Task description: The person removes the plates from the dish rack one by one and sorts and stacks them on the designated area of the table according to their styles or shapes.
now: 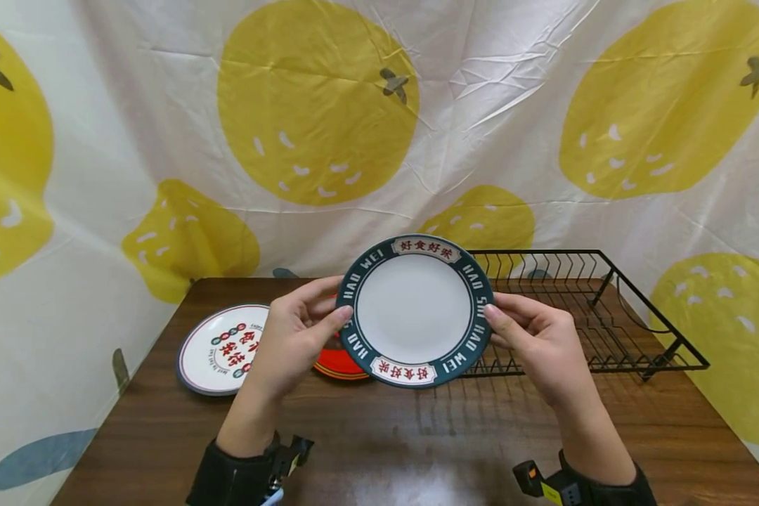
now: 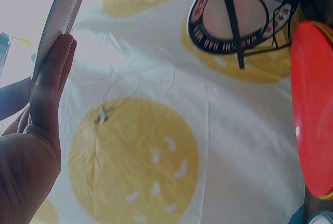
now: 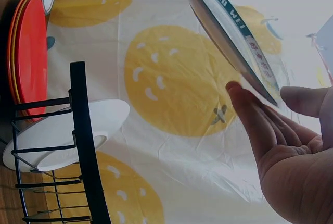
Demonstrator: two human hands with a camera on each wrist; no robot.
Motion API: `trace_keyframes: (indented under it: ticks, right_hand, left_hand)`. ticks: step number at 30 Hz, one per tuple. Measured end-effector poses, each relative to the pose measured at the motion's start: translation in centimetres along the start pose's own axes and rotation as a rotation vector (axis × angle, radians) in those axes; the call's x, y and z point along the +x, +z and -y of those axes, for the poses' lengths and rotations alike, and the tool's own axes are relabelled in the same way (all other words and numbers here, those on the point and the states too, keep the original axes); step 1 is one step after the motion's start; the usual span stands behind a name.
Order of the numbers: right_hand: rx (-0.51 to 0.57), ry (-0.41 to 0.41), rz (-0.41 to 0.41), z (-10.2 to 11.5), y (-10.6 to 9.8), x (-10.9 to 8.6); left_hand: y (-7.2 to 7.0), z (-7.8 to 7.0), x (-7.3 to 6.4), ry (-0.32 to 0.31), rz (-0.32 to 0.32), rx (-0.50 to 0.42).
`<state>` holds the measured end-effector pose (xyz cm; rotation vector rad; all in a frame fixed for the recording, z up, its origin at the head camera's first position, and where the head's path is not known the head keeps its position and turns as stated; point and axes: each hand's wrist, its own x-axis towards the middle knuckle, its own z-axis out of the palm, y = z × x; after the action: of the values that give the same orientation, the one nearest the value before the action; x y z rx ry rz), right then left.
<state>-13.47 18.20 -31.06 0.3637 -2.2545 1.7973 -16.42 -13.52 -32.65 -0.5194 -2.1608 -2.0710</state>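
Observation:
Raised above the table, a white plate with a dark green lettered rim (image 1: 414, 309) faces the head camera, tilted nearly upright. My left hand (image 1: 294, 330) grips its left edge, thumb on the front and fingers behind. On the opposite edge my right hand (image 1: 540, 341) pinches the rim the same way. In the right wrist view, the right hand (image 3: 291, 146) has its thumb and fingers on either side of the plate's edge (image 3: 234, 31). The left wrist view shows the left hand (image 2: 44, 99) along the plate's back (image 2: 60, 18).
A black wire dish rack (image 1: 597, 337) stands at the back right; wrist views show a dark-rimmed plate (image 2: 218, 13) in it. Red plates (image 1: 341, 364), partly hidden behind the held plate, and a white plate with red characters (image 1: 218, 351) lie on the brown table (image 1: 379, 450). A lemon-print cloth (image 1: 481, 105) hangs behind.

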Motion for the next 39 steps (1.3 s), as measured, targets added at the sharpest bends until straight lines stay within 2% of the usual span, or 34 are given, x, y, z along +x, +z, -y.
trace_keyframes:
  ticks: [4, 9, 14, 18, 24, 30, 35, 37, 39]
  right_hand:
    - [0.067, -0.013, 0.027, -0.1, -0.1, 0.2]
    - [0.100, -0.001, 0.018, -0.1, -0.5, 0.4]
    - [0.101, -0.002, 0.025, -0.2, -0.7, 0.5]
    - [0.108, -0.002, 0.033, -0.3, -0.7, 0.5]
    - [0.095, 0.013, 0.040, -0.4, -0.6, 0.5]
    - [0.096, 0.016, 0.049, -0.6, -0.6, 0.7]
    - [0.104, 0.027, 0.060, -1.0, -0.5, 0.9]
    - [0.096, 0.042, 0.065, -1.1, -0.5, 0.9]
    - [0.090, 0.058, 0.071, -1.2, -0.6, 1.0]
  left_hand:
    - [-2.0, -0.2, -0.1, 0.030, -0.075, -0.016]
    - [-5.4, -0.3, -0.5, 0.074, -0.247, -0.126]
    - [-8.5, -0.3, -1.2, 0.034, -0.446, -0.211]
    - [-10.1, -0.4, -1.6, 0.012, -0.539, -0.255]
    - [-11.5, -0.4, -2.0, -0.022, -0.576, -0.322]
    - [-13.5, 0.2, -2.3, -0.149, -0.617, -0.267]
    - [-15.1, 1.8, -2.1, -0.305, -0.609, -0.178]
    - [-15.7, 2.8, -2.0, -0.378, -0.592, -0.090]
    - [-16.2, 3.8, -2.1, -0.451, -0.563, 0.038]
